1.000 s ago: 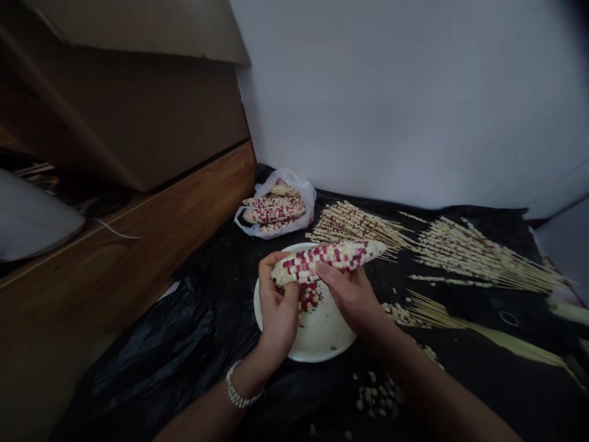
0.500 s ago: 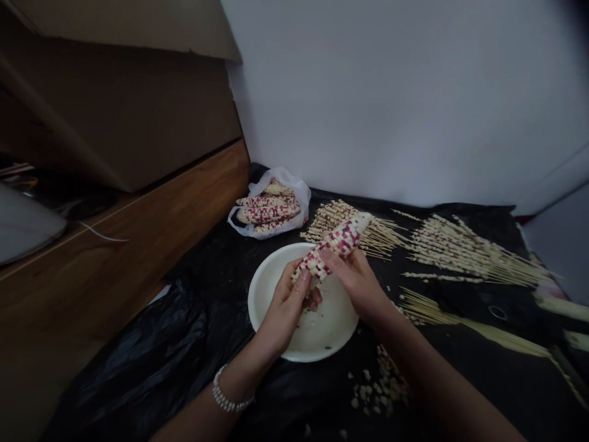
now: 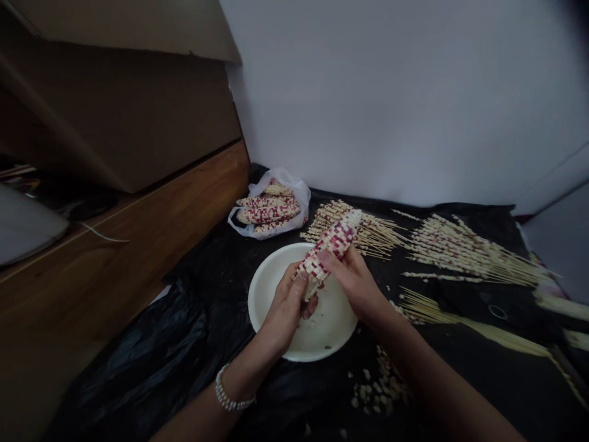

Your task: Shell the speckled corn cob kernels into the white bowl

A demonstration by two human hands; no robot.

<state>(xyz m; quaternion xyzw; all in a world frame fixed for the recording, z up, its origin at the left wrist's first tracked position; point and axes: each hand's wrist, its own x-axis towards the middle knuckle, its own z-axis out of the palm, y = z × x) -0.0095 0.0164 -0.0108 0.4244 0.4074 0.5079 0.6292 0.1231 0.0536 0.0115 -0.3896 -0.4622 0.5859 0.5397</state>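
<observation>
Corn (image 3: 341, 238), one cob mottled cream and purple, slants across the centre of the frame, its pale tip toward the upper right. The left hand (image 3: 286, 307) has its grip closed around the lower end, thumb on the kernels; the right hand (image 3: 355, 283) grips the middle, its thumb also pressed on the rows. A beaded bracelet (image 3: 225, 393) circles the left wrist. Under the hands, a white bowl (image 3: 260, 313) rests on black plastic (image 3: 184, 331). Above the bowl in the frame, more cobs (image 3: 269, 214) lie in a clear bag (image 3: 301, 191). Threaded sticks (image 3: 453, 248) fan out at centre right, with bare sticks (image 3: 483, 332) below them. Loose pale pieces (image 3: 380, 391) scatter at bottom centre-right. A cardboard box (image 3: 170, 110) fills the upper left, beside a pale wall (image 3: 377, 98).
</observation>
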